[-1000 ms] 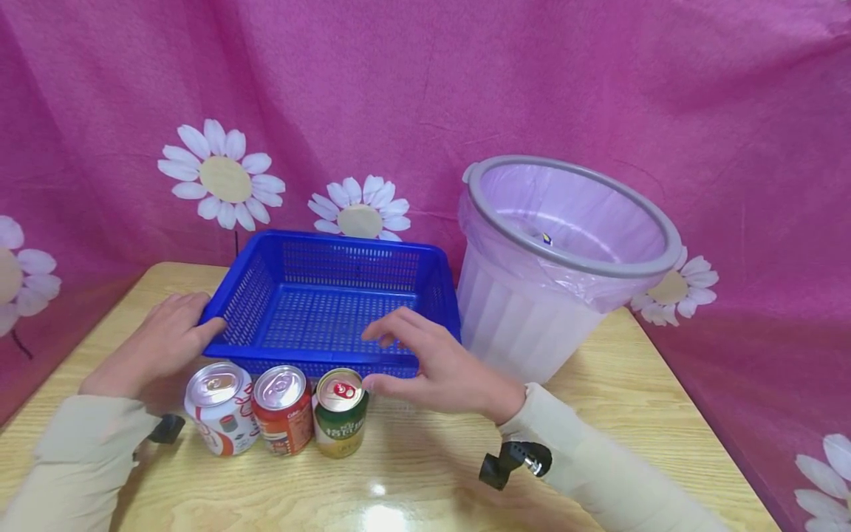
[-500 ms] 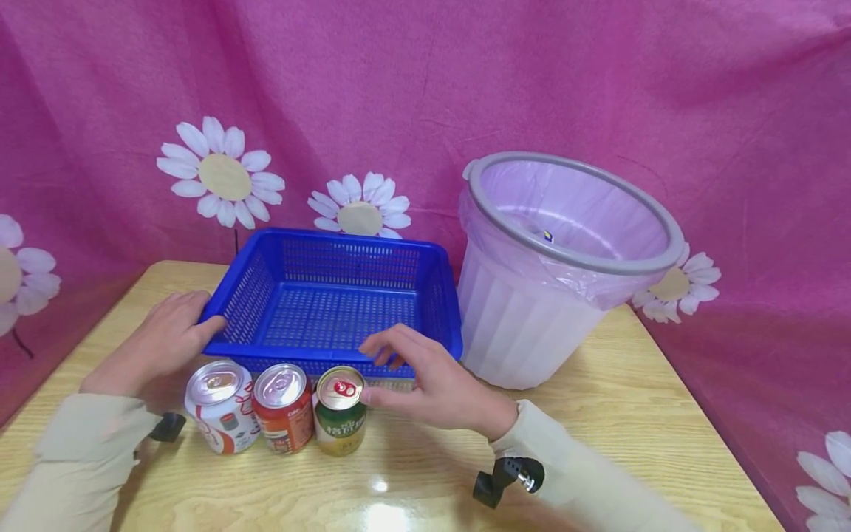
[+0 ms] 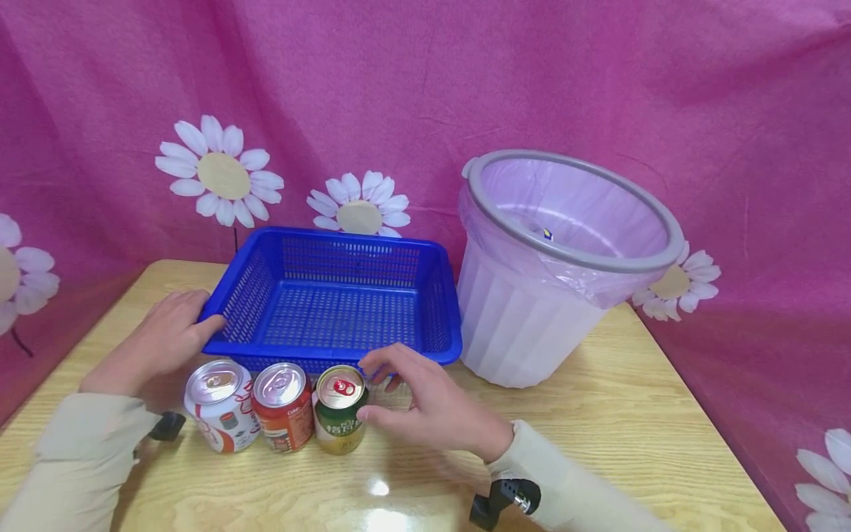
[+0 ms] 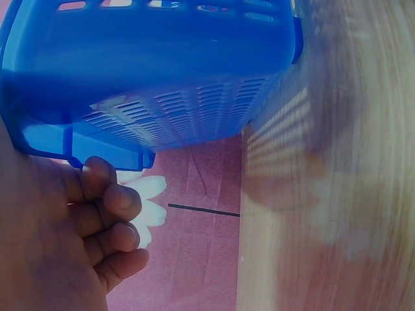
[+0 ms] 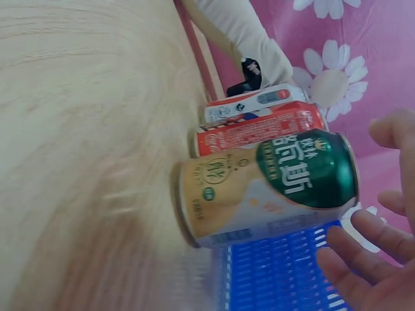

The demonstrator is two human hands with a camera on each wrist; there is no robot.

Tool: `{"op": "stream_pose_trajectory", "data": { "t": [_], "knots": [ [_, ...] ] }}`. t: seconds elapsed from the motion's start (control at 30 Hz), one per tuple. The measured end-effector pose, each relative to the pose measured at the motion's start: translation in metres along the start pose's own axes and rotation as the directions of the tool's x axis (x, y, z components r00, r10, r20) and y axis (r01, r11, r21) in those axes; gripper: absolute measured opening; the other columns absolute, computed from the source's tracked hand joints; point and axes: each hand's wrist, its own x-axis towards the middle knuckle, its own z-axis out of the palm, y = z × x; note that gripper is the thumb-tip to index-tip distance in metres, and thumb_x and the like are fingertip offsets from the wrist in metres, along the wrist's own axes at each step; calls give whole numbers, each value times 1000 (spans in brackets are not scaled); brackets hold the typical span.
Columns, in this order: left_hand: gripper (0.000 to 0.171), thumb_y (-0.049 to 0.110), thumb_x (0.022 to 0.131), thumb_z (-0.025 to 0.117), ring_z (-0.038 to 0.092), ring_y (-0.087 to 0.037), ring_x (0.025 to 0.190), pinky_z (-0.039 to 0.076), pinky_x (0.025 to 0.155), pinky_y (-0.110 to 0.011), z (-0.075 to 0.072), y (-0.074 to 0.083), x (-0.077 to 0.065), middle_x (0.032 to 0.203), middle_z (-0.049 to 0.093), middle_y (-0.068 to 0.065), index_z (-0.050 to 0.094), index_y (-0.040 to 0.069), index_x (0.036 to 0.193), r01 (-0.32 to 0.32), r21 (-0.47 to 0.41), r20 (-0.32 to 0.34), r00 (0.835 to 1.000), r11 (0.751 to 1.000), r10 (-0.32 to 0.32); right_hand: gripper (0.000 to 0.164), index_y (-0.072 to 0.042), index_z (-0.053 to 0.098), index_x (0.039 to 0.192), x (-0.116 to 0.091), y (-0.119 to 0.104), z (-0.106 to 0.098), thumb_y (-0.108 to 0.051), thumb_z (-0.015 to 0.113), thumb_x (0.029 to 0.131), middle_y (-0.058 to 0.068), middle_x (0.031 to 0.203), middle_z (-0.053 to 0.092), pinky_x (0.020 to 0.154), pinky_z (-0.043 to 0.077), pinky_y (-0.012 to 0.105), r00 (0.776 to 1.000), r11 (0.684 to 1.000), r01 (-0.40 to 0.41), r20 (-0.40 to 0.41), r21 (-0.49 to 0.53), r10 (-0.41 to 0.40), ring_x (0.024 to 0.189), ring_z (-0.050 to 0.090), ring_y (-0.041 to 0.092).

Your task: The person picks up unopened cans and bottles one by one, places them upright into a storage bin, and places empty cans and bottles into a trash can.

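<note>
My left hand (image 3: 159, 336) holds the left front corner of a blue plastic basket (image 3: 299, 354), thumb over the rim. In the left wrist view its curled fingers (image 4: 120, 201) lie beneath the basket's rim. Three drink cans stand upright in a row before the basket: a white cola can (image 3: 226, 425), a red cola can (image 3: 286, 427) and a green-and-gold can (image 3: 340, 432). Right of the green-and-gold can, my right hand (image 3: 432, 406) is spread around its side, thumb near the lid. The right wrist view shows a gap between the fingers and this can (image 5: 266, 188).
A pale bin (image 3: 525, 332) with a grey rim and plastic liner stands right of the basket. Inside it lies a small dark-and-yellow item (image 3: 548, 234). A pink flowered cloth (image 3: 412, 89) hangs behind the wooden table (image 3: 585, 414).
My right hand has come down and slightly toward me, from over the basket's front rim to beside the green-and-gold can. My left hand stays at the basket corner.
</note>
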Motion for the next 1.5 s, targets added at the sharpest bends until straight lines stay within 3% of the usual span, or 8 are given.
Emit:
{"op": "stream_pose_trajectory", "data": {
  "t": [0.1, 0.33, 0.53, 0.8, 1.3, 1.5],
  "knots": [
    [27, 25, 96, 47, 53, -39, 98, 38, 82, -53, 1, -1, 0, 90, 62, -17, 56, 0, 98, -13, 8, -18, 1000, 1000, 13, 40, -19, 55, 121, -4, 4, 5, -34, 71, 87, -5, 111, 61, 83, 54, 21, 1000, 1000, 2, 0, 21, -2, 98, 62, 9],
    [36, 28, 98, 45, 51, -40, 103, 37, 88, -57, -1, 0, 0, 101, 63, -22, 55, -5, 109, 18, -3, 24, 1000, 1000, -18, 40, -19, 55, 122, -10, 9, 14, -33, 70, 88, -4, 115, 62, 88, 55, 24, 999, 996, -36, -9, 76, 37, 102, 65, 15],
    [37, 28, 99, 44, 51, -40, 103, 37, 88, -57, -2, 0, -1, 100, 63, -22, 55, -5, 110, 21, -5, 25, 999, 1000, -21, 55, -19, 47, 135, -13, 13, 20, -29, 72, 87, 1, 120, 65, 94, 54, 28, 996, 988, -85, -12, 132, 88, 108, 66, 17],
    [36, 27, 98, 45, 51, -40, 103, 37, 88, -56, -1, -1, -2, 100, 63, -22, 55, -5, 109, 17, -5, 17, 1000, 1000, -17, 69, -28, 33, 144, -14, 18, 29, -31, 72, 87, 3, 128, 63, 99, 52, 31, 986, 968, -167, 27, 188, 164, 113, 64, 12],
    [39, 28, 99, 43, 48, -42, 107, 35, 91, -58, -1, 0, -1, 106, 62, -25, 54, -7, 113, 25, -15, 40, 999, 1000, -24, 75, -32, 33, 144, -5, 24, 38, -30, 76, 82, 0, 130, 60, 100, 51, 30, 980, 943, -198, 37, 269, 195, 116, 61, 10],
    [32, 26, 98, 46, 51, -38, 99, 37, 86, -54, 1, -2, 0, 96, 61, -20, 55, -4, 106, 1, -1, 10, 1000, 1000, -1, 79, -33, 34, 144, 1, 24, 46, -32, 80, 79, -2, 132, 59, 102, 48, 27, 983, 942, -184, 38, 280, 180, 119, 59, 9]
  ]
}}
